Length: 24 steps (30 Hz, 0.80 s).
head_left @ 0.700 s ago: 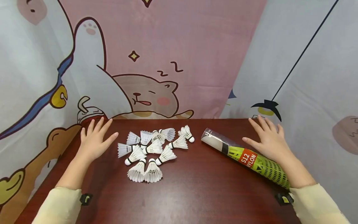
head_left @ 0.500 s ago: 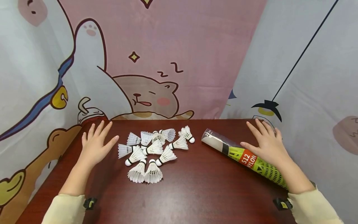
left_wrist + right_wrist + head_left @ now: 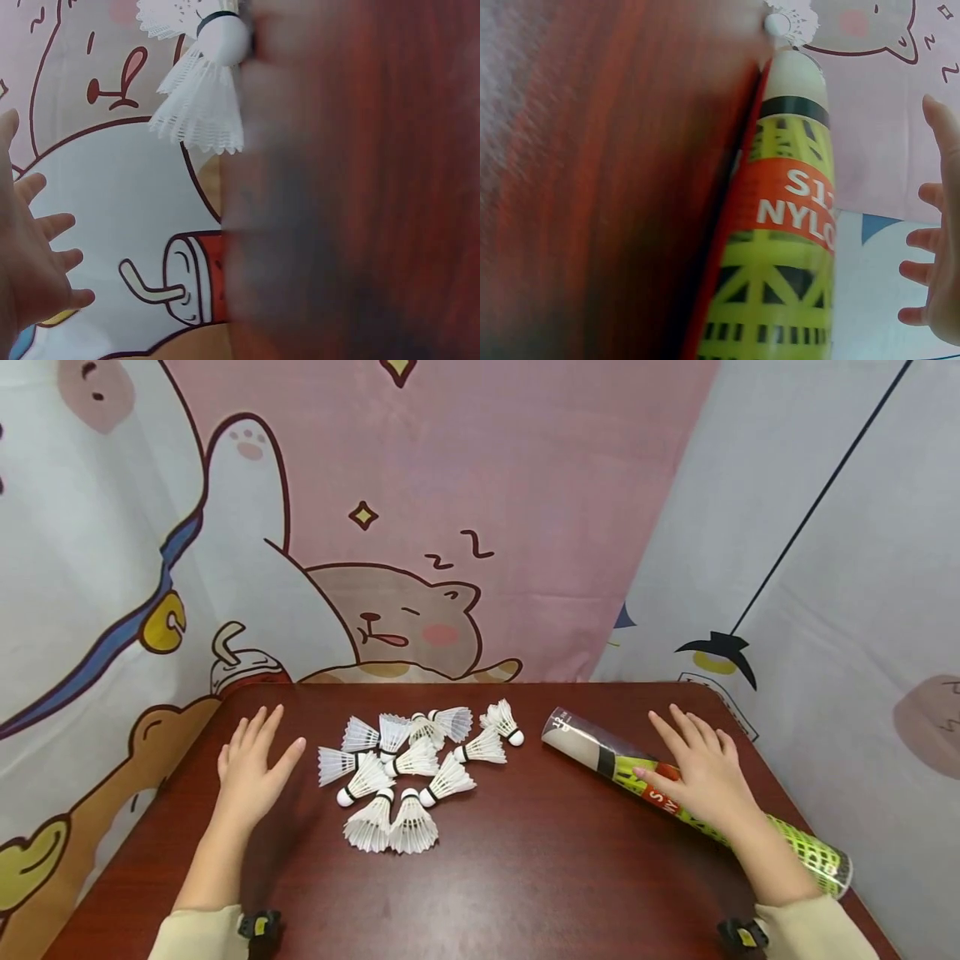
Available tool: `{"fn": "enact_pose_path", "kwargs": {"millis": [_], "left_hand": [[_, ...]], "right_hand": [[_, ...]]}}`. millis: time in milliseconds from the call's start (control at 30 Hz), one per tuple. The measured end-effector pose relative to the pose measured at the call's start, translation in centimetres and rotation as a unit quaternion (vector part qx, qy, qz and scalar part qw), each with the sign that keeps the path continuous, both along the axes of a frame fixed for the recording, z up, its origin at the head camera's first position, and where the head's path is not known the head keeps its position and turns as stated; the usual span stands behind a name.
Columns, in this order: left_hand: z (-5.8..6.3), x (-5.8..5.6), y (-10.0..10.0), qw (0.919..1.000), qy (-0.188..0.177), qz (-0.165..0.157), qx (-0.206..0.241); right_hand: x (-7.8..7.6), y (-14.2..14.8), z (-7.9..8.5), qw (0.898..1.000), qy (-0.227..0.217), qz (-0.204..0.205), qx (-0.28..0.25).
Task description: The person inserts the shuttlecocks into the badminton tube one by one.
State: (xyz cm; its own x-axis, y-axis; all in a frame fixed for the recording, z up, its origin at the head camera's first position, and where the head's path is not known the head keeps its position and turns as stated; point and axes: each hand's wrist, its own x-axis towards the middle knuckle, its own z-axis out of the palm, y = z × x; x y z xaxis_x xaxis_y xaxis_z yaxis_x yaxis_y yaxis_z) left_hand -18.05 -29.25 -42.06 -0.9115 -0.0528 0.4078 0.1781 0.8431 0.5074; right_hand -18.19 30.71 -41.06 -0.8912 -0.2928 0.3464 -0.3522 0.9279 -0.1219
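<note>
I see the right hand (image 3: 705, 779), fingers apart, above the yellow-green tube (image 3: 630, 775), which slants beneath it. The left hand (image 3: 251, 770), fingers also apart, hovers near the shuttlecocks (image 3: 415, 760), clustered to its right. Beneath both hands I see the brown table (image 3: 540, 860).

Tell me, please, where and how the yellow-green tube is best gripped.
The red label near its middle looks best, with the right hand coming from above: the long, round tube lies on its side on the table, its top exposed, so fingers could probably curl over both sides.
</note>
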Motion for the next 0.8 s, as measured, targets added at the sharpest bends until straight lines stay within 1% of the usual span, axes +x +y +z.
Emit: {"fn": "enact_pose_path", "kwargs": {"millis": [167, 333, 400, 600, 800], "left_hand": [[-1.3, 0.0, -0.2, 0.9991, 0.013, -0.004, 0.041], [-2.4, -0.3, -0.2, 0.9962, 0.029, -0.012, 0.081], [-2.9, -0.4, -0.3, 0.9951, 0.024, -0.013, 0.095], [-4.1, -0.7, -0.3, 0.9895, -0.008, -0.001, 0.144], [-5.3, -0.8, 0.0, 0.9836, -0.014, 0.002, 0.18]], "right_hand": [[0.2, 0.0, -1.2, 1.0, -0.006, -0.006, -0.005], [0.0, 0.0, -2.3, 1.0, -0.011, -0.011, -0.014], [0.1, 0.1, -2.7, 1.0, -0.009, -0.01, -0.018], [0.2, -0.1, -3.5, 1.0, -0.002, -0.007, -0.023], [0.1, -0.2, -3.8, 1.0, -0.005, -0.003, -0.025]]}}
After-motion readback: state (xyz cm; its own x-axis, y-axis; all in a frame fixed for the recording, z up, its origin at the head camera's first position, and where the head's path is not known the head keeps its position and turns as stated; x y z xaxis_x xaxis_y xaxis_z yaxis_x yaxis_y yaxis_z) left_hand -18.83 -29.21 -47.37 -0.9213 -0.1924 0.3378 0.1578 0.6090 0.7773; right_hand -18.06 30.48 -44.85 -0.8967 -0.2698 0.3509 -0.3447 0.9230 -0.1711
